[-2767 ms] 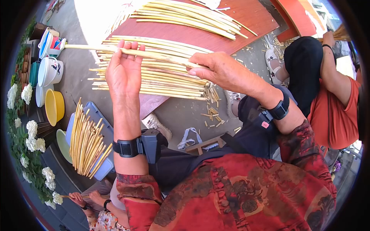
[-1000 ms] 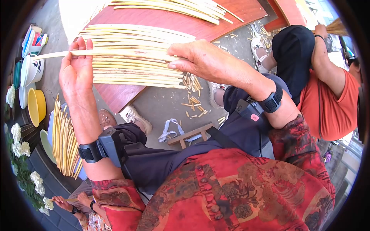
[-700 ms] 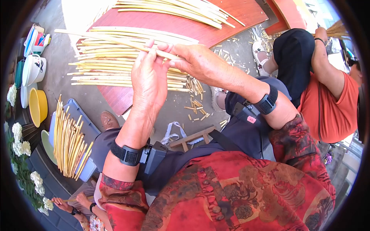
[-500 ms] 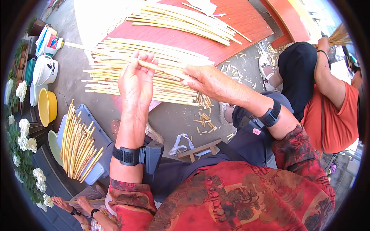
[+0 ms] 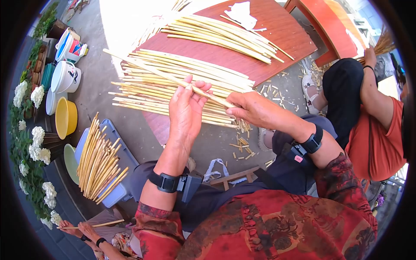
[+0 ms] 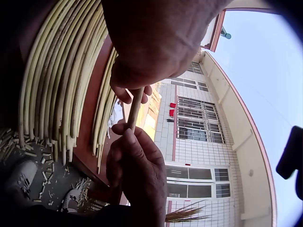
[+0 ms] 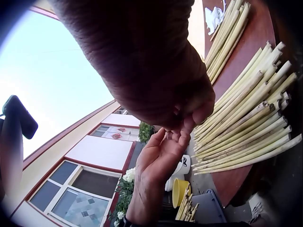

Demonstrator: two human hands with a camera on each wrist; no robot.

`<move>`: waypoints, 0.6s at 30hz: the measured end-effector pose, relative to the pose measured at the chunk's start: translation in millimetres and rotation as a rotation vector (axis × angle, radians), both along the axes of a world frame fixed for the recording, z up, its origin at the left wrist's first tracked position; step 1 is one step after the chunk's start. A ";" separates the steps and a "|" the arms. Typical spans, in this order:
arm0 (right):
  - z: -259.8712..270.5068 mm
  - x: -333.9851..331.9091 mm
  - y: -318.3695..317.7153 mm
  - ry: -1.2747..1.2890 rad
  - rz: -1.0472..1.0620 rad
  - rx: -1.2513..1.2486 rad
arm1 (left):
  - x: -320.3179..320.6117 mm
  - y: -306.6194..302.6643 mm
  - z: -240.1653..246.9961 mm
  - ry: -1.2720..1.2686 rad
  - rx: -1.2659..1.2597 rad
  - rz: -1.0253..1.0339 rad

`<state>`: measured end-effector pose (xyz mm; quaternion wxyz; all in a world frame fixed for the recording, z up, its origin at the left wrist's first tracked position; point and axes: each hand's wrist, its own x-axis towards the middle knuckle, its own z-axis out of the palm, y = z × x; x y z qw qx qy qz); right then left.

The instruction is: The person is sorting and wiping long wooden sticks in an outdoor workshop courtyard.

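Observation:
A long pale plant stalk slants across the front of the body, over the rows of stalks on the board. Its near end sits in my right hand, pinched between thumb and fingers. Farther along, my left hand is palm up with the stalk passing between its thumb and loosely curled fingers. From the left wrist, the stalk shows between the two hands, the right thumb lying along it. In the right wrist view the left palm faces up; the right hand hides the stalk.
Rows of similar stalks and a farther bundle lie on a red board. Shorter sticks fill a blue-grey bin at left, near buckets. Cut pieces litter the ground. People sit at both sides.
The left hand slid outward along the stalk, came back close to the right hand, then shifted slightly out again. The stalk now slants more steeply. The head view has swung.

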<state>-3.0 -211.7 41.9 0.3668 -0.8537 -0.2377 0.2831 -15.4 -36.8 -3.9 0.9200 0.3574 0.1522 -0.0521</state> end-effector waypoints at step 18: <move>-20.5 -4.9 17.5 -0.334 -0.035 0.115 | -4.3 -3.0 8.2 -0.042 -0.006 -0.032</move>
